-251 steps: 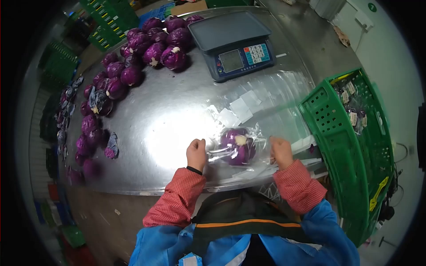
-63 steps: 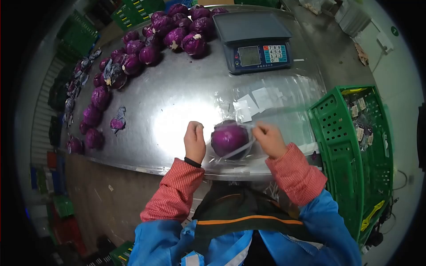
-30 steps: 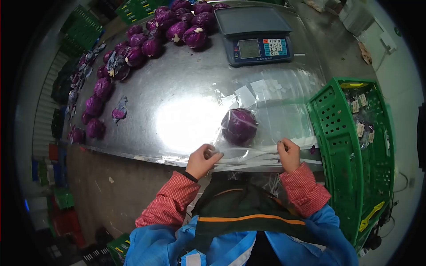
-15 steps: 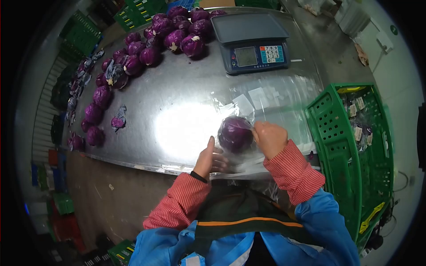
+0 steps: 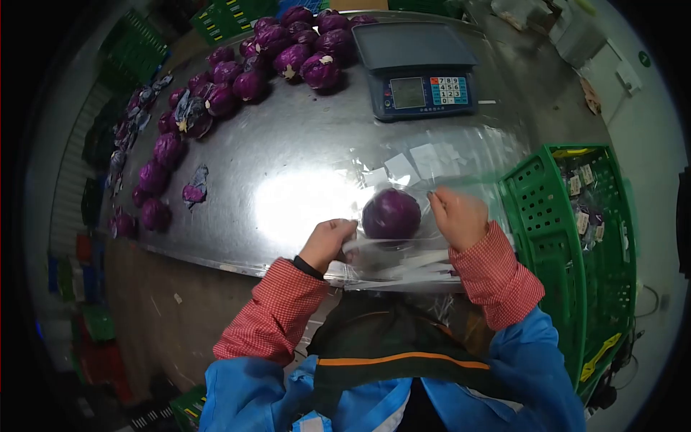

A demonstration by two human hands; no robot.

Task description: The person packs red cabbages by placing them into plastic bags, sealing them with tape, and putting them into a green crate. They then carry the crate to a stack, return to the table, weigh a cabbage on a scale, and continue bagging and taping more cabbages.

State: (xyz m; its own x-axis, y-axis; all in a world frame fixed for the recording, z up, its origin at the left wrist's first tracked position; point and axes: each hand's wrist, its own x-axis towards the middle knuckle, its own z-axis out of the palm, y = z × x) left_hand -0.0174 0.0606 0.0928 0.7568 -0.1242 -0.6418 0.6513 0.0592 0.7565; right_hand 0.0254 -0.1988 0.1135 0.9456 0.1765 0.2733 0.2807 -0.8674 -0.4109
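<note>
A purple cabbage (image 5: 391, 215) sits on clear plastic film (image 5: 461, 180) near the front edge of the metal table, between my hands. My left hand (image 5: 327, 243), left of the cabbage, has its fingers closed on the clear film. To the right of the cabbage, my right hand (image 5: 459, 218) pinches the film between thumb and fingers. White paper labels (image 5: 402, 170) show just behind the cabbage.
A weighing scale (image 5: 421, 72) stands at the back. Many purple cabbages (image 5: 250, 85) line the back and left of the metal table (image 5: 252, 144). One loose leaf (image 5: 195, 188) lies nearer. At right is a green crate (image 5: 547, 216) holding bagged, labelled produce.
My left hand has closed from a spread pose and my right hand has moved right, away from the cabbage. The view has shifted slightly.
</note>
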